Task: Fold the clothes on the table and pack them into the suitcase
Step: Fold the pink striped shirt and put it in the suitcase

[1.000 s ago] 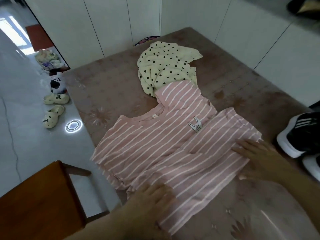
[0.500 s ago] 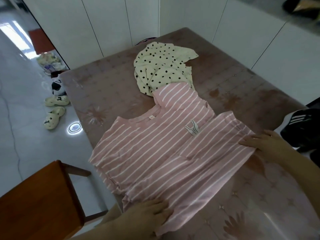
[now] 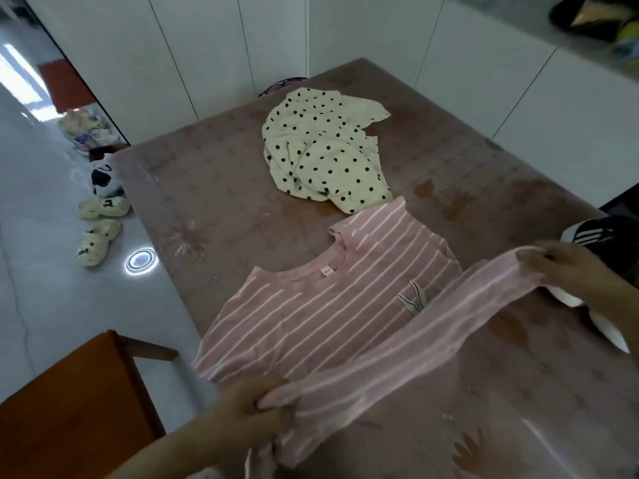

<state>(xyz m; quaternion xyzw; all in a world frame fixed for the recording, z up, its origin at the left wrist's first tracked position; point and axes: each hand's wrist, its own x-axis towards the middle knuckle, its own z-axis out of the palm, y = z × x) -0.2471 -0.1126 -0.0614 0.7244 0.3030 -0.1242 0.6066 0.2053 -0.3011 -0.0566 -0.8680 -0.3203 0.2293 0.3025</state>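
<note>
Pinching hem corners of pink white-striped cotton T-shirt (image 3: 328,316) with curled left hand (image 3: 249,409), right hand (image 3: 567,267). Hold hem taut; lay toward 11 o'clock, level with shoulders.

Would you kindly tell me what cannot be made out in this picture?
Head view.
Neck label of the pink striped shirt: too small to read.
Black-and-white striped shoe: cut by the right edge, partly behind the right hand.
Dark rounded object: mostly hidden behind the brown patterned table.
</note>
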